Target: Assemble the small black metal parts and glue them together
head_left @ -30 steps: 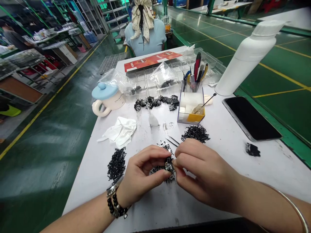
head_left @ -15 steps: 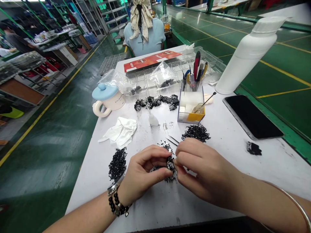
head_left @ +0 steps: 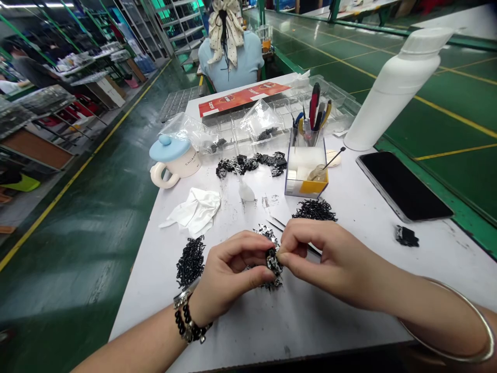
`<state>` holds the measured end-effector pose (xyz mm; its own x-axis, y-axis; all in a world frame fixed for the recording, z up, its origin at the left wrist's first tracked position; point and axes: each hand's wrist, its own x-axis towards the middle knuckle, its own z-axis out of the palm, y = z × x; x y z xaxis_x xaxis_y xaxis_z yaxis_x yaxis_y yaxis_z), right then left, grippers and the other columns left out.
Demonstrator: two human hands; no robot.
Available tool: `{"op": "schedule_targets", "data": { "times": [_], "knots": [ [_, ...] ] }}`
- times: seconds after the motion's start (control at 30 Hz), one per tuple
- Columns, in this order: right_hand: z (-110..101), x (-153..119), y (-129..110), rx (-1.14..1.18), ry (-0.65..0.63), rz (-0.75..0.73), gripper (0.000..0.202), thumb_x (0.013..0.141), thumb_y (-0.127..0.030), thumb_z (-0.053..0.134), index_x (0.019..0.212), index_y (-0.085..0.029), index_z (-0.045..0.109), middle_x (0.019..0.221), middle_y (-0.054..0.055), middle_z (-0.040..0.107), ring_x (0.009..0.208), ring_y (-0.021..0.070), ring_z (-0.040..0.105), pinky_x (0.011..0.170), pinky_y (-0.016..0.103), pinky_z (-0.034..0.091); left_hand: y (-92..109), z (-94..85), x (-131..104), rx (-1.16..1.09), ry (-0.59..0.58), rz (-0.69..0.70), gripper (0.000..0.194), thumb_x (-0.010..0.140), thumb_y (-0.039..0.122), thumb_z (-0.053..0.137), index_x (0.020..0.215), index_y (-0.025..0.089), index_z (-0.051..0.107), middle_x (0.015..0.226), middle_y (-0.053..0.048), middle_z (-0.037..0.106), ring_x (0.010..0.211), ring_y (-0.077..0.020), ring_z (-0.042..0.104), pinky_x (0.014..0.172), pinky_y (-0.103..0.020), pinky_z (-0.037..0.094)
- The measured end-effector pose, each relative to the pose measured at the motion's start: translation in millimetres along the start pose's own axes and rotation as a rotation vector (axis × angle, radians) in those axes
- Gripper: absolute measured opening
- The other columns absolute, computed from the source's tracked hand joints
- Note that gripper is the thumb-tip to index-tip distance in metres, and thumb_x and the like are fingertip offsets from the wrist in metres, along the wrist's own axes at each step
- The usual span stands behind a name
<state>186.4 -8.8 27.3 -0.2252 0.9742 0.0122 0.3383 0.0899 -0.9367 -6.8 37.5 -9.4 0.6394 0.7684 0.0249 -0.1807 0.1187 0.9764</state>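
Observation:
Between the thumb and fingers of my left hand (head_left: 229,269) is a small black part with silvery metal pieces (head_left: 272,259). My right hand (head_left: 330,259) is closed in a pinch at the right side of that part; whatever its fingertips hold is too small to make out. A pair of tweezers (head_left: 276,225) shows behind the right fingers, pointing to the upper left; whether the hand grips it or it lies on the table, I cannot tell. Under both hands is a pile of small silvery pieces (head_left: 267,231), partly hidden.
Black curved pieces are heaped at left (head_left: 190,259) and right (head_left: 315,210). A white cloth (head_left: 196,207), lidded mug (head_left: 174,160), tool box (head_left: 306,171), phone (head_left: 404,184) and white bottle (head_left: 392,93) stand around. Black assemblies (head_left: 252,163) form a row. A person (head_left: 231,57) sits ahead.
The fingers of my right hand have curled into a tighter pinch by the black part, baring more of the tweezers. My left hand has kept its hold and place.

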Motion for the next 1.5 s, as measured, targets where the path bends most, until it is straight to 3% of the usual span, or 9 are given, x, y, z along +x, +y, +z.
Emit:
{"op": "schedule_targets", "data": {
  "times": [0.17,0.3,0.5,0.67,0.83,1.5],
  "knots": [
    [-2,6,6,0.361,-0.122,0.299,0.013,0.076,-0.029,0.067,0.071,-0.018,0.062,0.062,-0.003,0.051,0.06,0.0087,0.043,0.054,0.023,0.032,0,0.6,0,-0.076,0.014,0.0,0.032,0.069,0.008,0.077,0.096,0.023,0.074,0.095,-0.002,0.064,0.085,-0.0121,0.066,0.077,-0.018,0.057],
    [0,11,15,0.631,-0.182,0.34,0.012,0.071,-0.025,0.074,0.074,-0.017,0.066,0.065,-0.004,0.057,0.06,0.0063,0.046,0.056,0.019,0.035,0,1.1,2,-0.097,0.042,0.0,0.031,0.068,0.007,0.077,0.095,0.022,0.074,0.093,-0.002,0.067,0.083,-0.0126,0.067,0.075,-0.018,0.058],
    [5,13,21,0.832,-0.202,0.342,0.015,0.067,-0.021,0.079,0.074,-0.015,0.067,0.069,-0.002,0.063,0.066,0.0077,0.054,0.063,0.019,0.041,2,2.5,2,-0.103,0.065,0.005,0.029,0.066,0.008,0.078,0.092,0.021,0.074,0.09,-0.003,0.069,0.079,-0.0143,0.068,0.072,-0.021,0.06],
    [6,14,26,0.833,-0.223,0.32,0.017,0.066,-0.021,0.08,0.076,-0.014,0.068,0.07,-0.001,0.064,0.067,0.0085,0.055,0.062,0.02,0.042,2,3.0,0,-0.102,0.084,0.004,0.027,0.065,0.009,0.08,0.089,0.02,0.074,0.087,-0.003,0.069,0.076,-0.0145,0.068,0.069,-0.022,0.06],
    [7,14,25,0.744,-0.161,0.27,0.015,0.067,-0.021,0.08,0.075,-0.015,0.068,0.07,-0.001,0.064,0.066,0.0079,0.055,0.059,0.018,0.041,2,4.3,-2,-0.07,0.127,0.027,0.027,0.065,0.007,0.079,0.089,0.019,0.073,0.085,-0.002,0.068,0.075,-0.0126,0.067,0.068,-0.019,0.06],
    [9,11,22,0.628,-0.103,0.192,0.019,0.069,-0.031,0.078,0.073,-0.016,0.068,0.072,0.001,0.061,0.065,0.0102,0.052,0.057,0.022,0.041,2,3.4,-3,-0.021,0.133,0.033,0.026,0.066,0.011,0.079,0.089,0.02,0.072,0.085,-0.003,0.067,0.073,-0.0126,0.066,0.066,-0.02,0.058]
  ]
}}
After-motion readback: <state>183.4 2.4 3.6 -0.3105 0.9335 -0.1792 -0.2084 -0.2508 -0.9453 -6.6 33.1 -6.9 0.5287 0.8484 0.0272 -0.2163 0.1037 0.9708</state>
